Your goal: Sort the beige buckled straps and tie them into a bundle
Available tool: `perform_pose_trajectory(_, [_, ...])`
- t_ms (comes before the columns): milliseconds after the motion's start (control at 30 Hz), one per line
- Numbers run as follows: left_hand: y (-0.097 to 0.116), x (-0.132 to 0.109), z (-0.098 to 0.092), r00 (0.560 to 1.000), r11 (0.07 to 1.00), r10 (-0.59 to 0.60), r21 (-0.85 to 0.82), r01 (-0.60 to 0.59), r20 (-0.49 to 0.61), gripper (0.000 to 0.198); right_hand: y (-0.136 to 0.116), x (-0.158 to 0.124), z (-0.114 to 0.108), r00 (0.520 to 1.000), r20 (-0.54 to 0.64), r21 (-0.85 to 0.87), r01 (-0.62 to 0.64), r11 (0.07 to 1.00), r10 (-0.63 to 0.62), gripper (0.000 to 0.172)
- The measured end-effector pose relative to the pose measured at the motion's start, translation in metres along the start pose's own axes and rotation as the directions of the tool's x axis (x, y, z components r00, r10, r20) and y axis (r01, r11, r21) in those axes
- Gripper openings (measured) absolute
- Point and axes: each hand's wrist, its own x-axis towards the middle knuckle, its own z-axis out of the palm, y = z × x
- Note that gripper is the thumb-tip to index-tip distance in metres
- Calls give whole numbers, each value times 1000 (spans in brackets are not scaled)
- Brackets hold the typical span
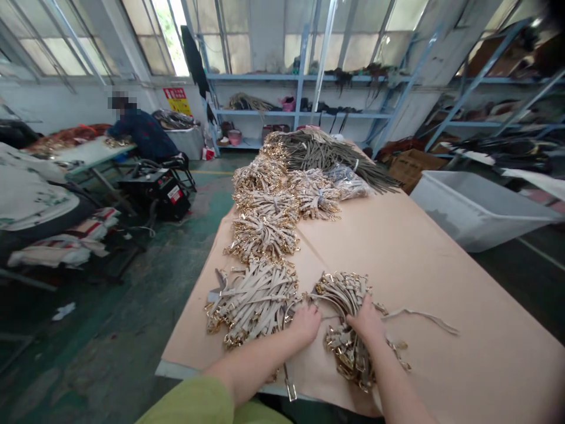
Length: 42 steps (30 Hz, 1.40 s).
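Observation:
Near the front of the table, my right hand [367,321] grips the middle of a bundle of light grey straps [346,294] with gold metal buckles at its ends. My left hand [306,324] is closed beside it, fingers curled on a thin strap that shows near the fingertips; the grip itself is partly hidden. Left of that hand lies a wide pile of loose beige-grey straps [260,297] with gold hardware. One strap end with a buckle [290,390] hangs at the table's front edge. A single loose strap [426,318] stretches to the right of the bundle.
More tied strap bundles [265,235] line the table's left side. Dark straps [326,150] and a clear plastic bag [351,181] lie at the far end. A white bin [481,206] stands to the right. Another person [143,132] sits at a table far left.

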Motion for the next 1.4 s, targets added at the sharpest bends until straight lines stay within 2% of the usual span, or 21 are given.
perform_pose_trajectory(67, [-15, -29, -9, 999, 999, 40, 10, -40, -23, 28, -6, -12, -7, 995, -87, 21, -49, 999, 50, 98])
perform_pose_trajectory(133, [-37, -58, -22, 998, 999, 19, 34, -17, -59, 24, -19, -29, -15, 967, -252, 29, -16, 999, 23, 100])
perform_pose_trajectory(200, [-63, -79, -39, 986, 992, -96, 65, 106, -137, 21, -42, -49, -18, 913, -392, 57, 145, 988, -112, 84])
perform_pose_trajectory(233, [-76, -86, -48, 969, 980, -167, 76, 184, -182, 23, -57, -59, -17, 891, -409, 98, 261, 960, -200, 73])
perform_pose_trajectory(267, [-87, -90, -55, 949, 963, -232, 85, 255, -214, 24, -73, -69, -13, 884, -378, 177, 362, 915, -277, 62])
perform_pose_trajectory(300, [-96, -92, -62, 934, 947, -279, 96, 306, -225, 24, -91, -78, -7, 898, -301, 292, 408, 865, -322, 52])
perform_pose_trajectory(333, [-103, -92, -67, 927, 937, -304, 106, 333, -221, 24, -109, -85, 1, 917, -166, 436, 398, 807, -363, 44])
perform_pose_trajectory(400, [-112, -90, -73, 932, 934, -309, 124, 335, -188, 23, -141, -94, 20, 916, 67, 692, 243, 680, -395, 36])
perform_pose_trajectory(467, [-116, -87, -77, 937, 937, -301, 125, 325, -178, 23, -164, -96, 39, 898, 120, 747, 199, 634, -424, 31])
perform_pose_trajectory(533, [-117, -83, -79, 931, 943, -296, 90, 320, -214, 24, -177, -93, 54, 898, 115, 762, 195, 617, -425, 31])
perform_pose_trajectory(633, [-117, -65, -82, 922, 950, -298, 23, 313, -249, 27, -186, -86, 69, 905, 115, 798, 161, 581, -409, 34])
perform_pose_trajectory(700, [-118, -47, -82, 920, 943, -322, 11, 332, -224, 25, -188, -81, 74, 910, 122, 820, 133, 557, -397, 34])
perform_pose_trajectory(800, [-119, -22, -80, 910, 926, -368, 18, 378, -189, 20, -189, -73, 77, 925, 134, 845, 81, 529, -355, 37])
perform_pose_trajectory(900, [-121, -12, -77, 903, 918, -387, 13, 396, -189, 21, -190, -64, 76, 941, 138, 876, 30, 482, -308, 38])
perform_pose_trajectory(1033, [-118, -13, -78, 893, 907, -416, -12, 421, -170, 24, -195, -55, 69, 943, 183, 916, -60, 397, -279, 33])
perform_pose_trajectory(1133, [-110, -18, -82, 890, 900, -436, -37, 435, -136, 22, -202, -53, 61, 935, 216, 938, -118, 327, -281, 36])
perform_pose_trajectory(1233, [-102, -26, -86, 898, 905, -424, -75, 418, -119, 21, -208, -54, 51, 909, 282, 954, -230, 195, -308, 40])
perform_pose_trajectory(1333, [-97, -34, -88, 900, 894, -432, -161, 419, -57, 20, -213, -55, 46, 882, 373, 925, -379, 36, -288, 38])
perform_pose_trajectory(1400, [-95, -38, -88, 907, 891, -421, -200, 408, -25, 23, -216, -55, 45, 887, 384, 914, -404, -30, -255, 36])
